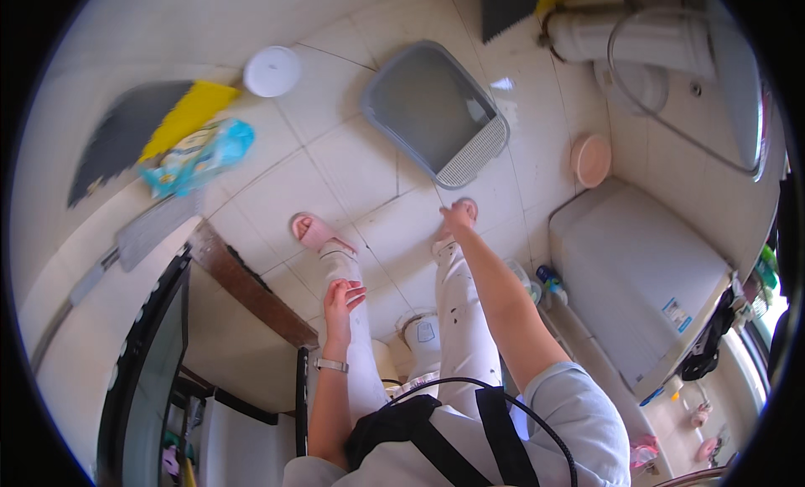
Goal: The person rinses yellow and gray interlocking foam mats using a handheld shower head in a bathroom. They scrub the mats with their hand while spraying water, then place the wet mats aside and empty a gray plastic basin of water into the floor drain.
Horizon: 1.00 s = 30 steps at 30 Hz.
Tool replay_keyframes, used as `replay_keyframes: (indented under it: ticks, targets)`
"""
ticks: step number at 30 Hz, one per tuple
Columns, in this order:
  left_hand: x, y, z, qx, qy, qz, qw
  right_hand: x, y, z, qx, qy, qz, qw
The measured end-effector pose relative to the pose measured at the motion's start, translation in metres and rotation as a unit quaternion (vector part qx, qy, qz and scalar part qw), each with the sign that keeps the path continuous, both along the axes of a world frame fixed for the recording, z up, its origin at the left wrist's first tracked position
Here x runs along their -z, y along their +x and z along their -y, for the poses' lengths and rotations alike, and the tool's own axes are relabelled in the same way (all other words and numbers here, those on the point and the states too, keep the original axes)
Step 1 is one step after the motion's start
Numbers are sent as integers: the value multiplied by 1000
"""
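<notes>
My left hand (343, 296) hovers above my left thigh, its fingers loosely bent and apart, with nothing in it. A watch or bracelet (331, 365) circles that wrist. My right hand (458, 219) reaches forward and down, overlapping my right pink slipper (468, 205) in the view. Its thumb stands out to the side, and no held object shows. Just beyond it on the tiled floor lies a grey plastic litter tray (372, 100) with a perforated step (475, 152) at its near right end. The tray's bottom looks greyish-beige; its contents are hard to make out.
At left are a blue plastic bag (210, 152), a grey-and-yellow mat (192, 113) and a long-handled grey tool (160, 229). A round white lid or dish (272, 71) lies farther back. To the right stand a peach basin (591, 160) and a white appliance (629, 260).
</notes>
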State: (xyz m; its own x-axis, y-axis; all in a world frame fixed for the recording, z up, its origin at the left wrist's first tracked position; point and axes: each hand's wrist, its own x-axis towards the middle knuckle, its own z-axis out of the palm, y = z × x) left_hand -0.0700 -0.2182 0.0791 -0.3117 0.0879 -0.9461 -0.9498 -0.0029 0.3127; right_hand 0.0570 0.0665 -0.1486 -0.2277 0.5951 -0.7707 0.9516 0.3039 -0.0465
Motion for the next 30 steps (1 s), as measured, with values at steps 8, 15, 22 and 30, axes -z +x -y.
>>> replay_keyframes:
  ticks: [8, 15, 22, 30]
  targets:
    - [60, 68, -64, 128, -10, 53, 990, 53, -31, -49, 738, -148, -240, 613]
    - [74, 51, -50, 248, -33, 16, 968, 75, -1, -36, 670, -110, -301, 669]
    - [66, 13, -17, 295, -72, -34, 952, 95, 10, 6, 693, -101, -296, 650]
    - [50, 23, -12, 276, -62, -47, 958, 73, 37, 69, 732, -143, -268, 610]
